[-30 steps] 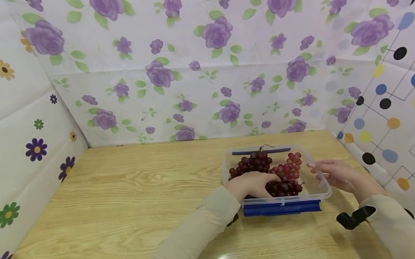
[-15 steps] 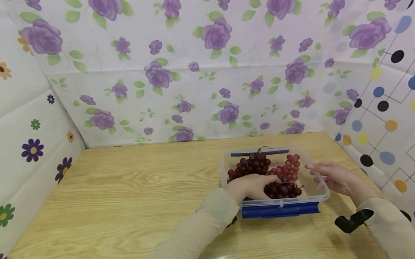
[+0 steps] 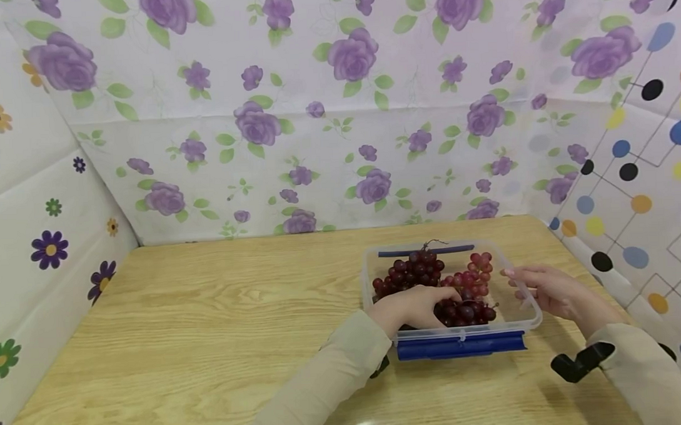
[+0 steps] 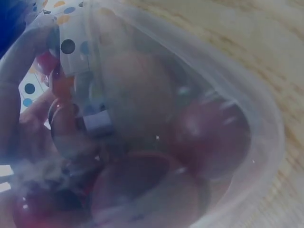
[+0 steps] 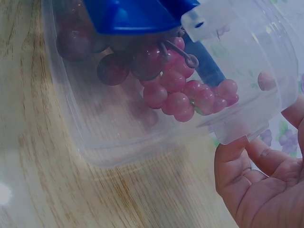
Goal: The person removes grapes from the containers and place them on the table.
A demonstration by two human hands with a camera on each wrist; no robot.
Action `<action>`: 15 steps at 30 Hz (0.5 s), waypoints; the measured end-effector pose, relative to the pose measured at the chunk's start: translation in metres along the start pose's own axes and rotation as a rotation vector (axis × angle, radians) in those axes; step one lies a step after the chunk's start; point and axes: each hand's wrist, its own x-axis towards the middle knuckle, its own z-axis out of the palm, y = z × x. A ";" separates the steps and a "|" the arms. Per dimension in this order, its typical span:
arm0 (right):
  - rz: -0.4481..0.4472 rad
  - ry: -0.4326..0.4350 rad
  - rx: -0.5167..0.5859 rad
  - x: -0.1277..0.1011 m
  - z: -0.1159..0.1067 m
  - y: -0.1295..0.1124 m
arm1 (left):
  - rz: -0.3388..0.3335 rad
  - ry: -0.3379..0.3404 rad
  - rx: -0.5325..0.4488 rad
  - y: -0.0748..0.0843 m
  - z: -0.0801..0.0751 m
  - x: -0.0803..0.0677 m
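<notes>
A clear plastic box with blue clips stands at the right of the table. My left hand reaches into it from the left, fingers curled over a bunch of dark grapes near the front wall. Behind lie another dark bunch with a stem sticking up and a smaller pinkish-red bunch. At the right rim, my right hand holds the box between thumb and fingers; the right wrist view shows this hand at a side tab. Through the box wall, the left wrist view shows blurred grapes.
The front blue clip hangs folded down outside the box. A wooden table extends to the left. Flowered cloth lines the back, and dotted cloth stands close to the right arm.
The head view has shifted slightly, so the scene sits a little further left. Both hands, the box and the grapes keep their places relative to one another.
</notes>
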 end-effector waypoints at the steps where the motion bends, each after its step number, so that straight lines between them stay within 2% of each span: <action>1: -0.001 0.001 0.000 0.000 0.000 0.000 | 0.005 0.007 0.001 0.000 0.000 0.000; 9: -0.003 -0.002 -0.001 -0.001 0.001 -0.001 | 0.028 0.035 0.014 -0.001 0.002 0.001; 15: 0.003 -0.002 -0.007 0.000 0.000 -0.001 | 0.028 0.026 -0.029 -0.002 0.002 0.000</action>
